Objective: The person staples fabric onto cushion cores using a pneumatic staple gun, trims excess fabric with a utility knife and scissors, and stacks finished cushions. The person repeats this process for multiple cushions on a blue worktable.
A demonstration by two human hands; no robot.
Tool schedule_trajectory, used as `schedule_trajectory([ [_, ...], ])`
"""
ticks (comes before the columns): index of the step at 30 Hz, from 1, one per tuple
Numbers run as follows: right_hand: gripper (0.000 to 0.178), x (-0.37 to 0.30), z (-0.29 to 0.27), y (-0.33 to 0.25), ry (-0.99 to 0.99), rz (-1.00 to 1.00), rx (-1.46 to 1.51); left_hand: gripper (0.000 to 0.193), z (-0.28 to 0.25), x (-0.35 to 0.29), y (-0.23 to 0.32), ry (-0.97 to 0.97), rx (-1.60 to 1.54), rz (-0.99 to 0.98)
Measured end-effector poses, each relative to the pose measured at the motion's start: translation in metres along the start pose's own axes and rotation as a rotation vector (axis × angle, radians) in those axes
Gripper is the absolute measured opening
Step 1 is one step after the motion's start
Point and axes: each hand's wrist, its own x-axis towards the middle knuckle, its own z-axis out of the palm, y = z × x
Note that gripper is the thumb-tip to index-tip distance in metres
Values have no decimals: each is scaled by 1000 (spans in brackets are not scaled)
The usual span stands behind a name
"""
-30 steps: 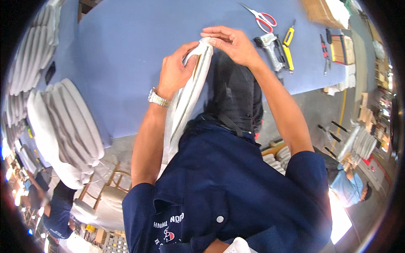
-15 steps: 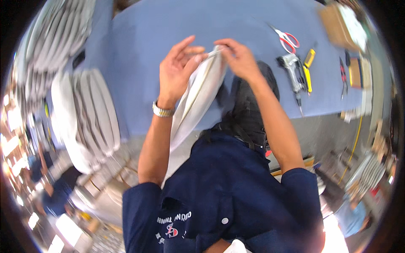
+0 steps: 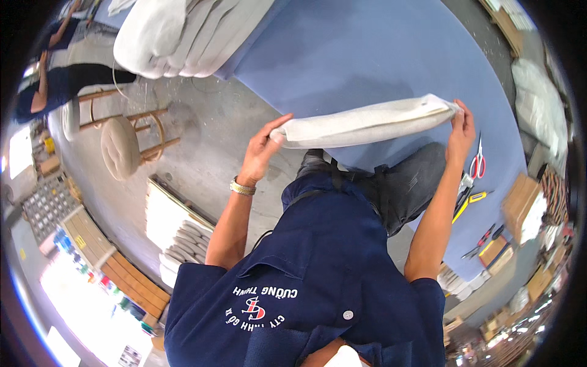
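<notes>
A light grey fabric seat cushion [image 3: 367,125] is stretched between my two hands, seen edge-on with a seam along it. My left hand [image 3: 263,150] grips its left end, and a metal watch is on that wrist. The other end is pinched in my right hand [image 3: 461,131], a little farther from me. The cushion hangs in the air over my legs and the edge of the blue-covered table [image 3: 361,55]. Its underside is hidden.
Similar cushions [image 3: 189,37] are stacked at the table's far left. To the right lie red-handled scissors [image 3: 478,164], a yellow cutter [image 3: 471,203] and a cardboard box [image 3: 521,205]. A padded wooden stool [image 3: 120,147] is on the floor at left, near a co-worker [image 3: 49,88].
My left hand has closed on the cushion's near end, and the cushion has swung from upright to nearly level. My hands have spread apart; the whole view has turned left.
</notes>
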Motion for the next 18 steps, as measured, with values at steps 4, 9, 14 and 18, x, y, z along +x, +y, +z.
schedule_trajectory([
  [4,31,-1,-15,-41,-34,-36,-351,54,10,-4,18,-45,132,-35],
  [9,54,-49,46,-152,-419,-475,-355,51,10,0,30,-88,118,6],
  [14,46,-84,137,-162,-1014,-702,-385,50,13,2,33,-87,94,-4],
  [18,28,-81,151,-173,-1084,-319,-641,49,18,6,42,-109,69,23],
])
